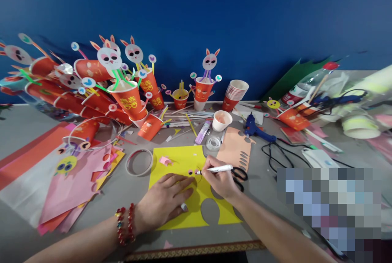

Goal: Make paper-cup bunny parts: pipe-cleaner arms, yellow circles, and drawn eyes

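Note:
My right hand (222,183) grips a white marker (219,168), its dark tip at small pink-and-black eyes (190,172) on a sheet of yellow paper (171,154). Round pieces are cut out of the sheet's lower right. My left hand (167,197) rests palm down on the yellow paper, fingers pointing right, with a white marker cap (183,206) held between thumb and forefinger. A folded pink scrap (165,160) lies on the sheet above it. Black-handled scissors (239,174) lie just right of my right hand, their blades hidden.
A roll of tape (139,162) sits left of the sheet, a blue glue gun (257,129) with a black cord to the right. Red paper cups with rabbit faces (109,58) crowd the back left. A white cup (222,121) and a purple glue stick (202,132) stand and lie behind the sheet.

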{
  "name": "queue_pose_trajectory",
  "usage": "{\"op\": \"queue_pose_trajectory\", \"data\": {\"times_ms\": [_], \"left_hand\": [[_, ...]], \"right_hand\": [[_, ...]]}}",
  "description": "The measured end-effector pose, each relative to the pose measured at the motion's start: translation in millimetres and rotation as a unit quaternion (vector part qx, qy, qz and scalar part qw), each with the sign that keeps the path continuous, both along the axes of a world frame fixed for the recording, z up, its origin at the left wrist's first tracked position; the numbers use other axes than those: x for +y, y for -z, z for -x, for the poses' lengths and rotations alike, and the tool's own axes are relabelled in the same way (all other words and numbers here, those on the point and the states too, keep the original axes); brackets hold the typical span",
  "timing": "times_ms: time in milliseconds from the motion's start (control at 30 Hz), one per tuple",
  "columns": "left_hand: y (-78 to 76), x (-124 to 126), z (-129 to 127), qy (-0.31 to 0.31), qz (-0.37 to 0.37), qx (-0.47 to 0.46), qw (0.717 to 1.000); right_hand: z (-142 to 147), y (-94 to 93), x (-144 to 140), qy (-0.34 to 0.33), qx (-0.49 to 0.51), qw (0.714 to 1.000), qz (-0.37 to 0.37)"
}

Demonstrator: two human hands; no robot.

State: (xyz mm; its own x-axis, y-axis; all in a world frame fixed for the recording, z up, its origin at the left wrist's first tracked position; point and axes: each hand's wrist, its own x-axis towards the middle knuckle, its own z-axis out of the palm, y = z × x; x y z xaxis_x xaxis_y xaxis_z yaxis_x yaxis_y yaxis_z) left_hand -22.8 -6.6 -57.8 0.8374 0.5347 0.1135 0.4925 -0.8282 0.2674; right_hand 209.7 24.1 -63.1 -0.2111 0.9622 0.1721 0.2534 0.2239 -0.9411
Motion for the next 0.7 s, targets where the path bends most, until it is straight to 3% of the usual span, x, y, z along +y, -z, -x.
{"op": "queue_pose_trajectory", "data": {"times_ms": [700], "left_hand": [[-2.7,0.0,-0.9,-0.003,0.008,-0.017,1.0]], "right_hand": [[-0.7,0.3,-0.3,0.007,-0.05,0.999,-0.019]]}}
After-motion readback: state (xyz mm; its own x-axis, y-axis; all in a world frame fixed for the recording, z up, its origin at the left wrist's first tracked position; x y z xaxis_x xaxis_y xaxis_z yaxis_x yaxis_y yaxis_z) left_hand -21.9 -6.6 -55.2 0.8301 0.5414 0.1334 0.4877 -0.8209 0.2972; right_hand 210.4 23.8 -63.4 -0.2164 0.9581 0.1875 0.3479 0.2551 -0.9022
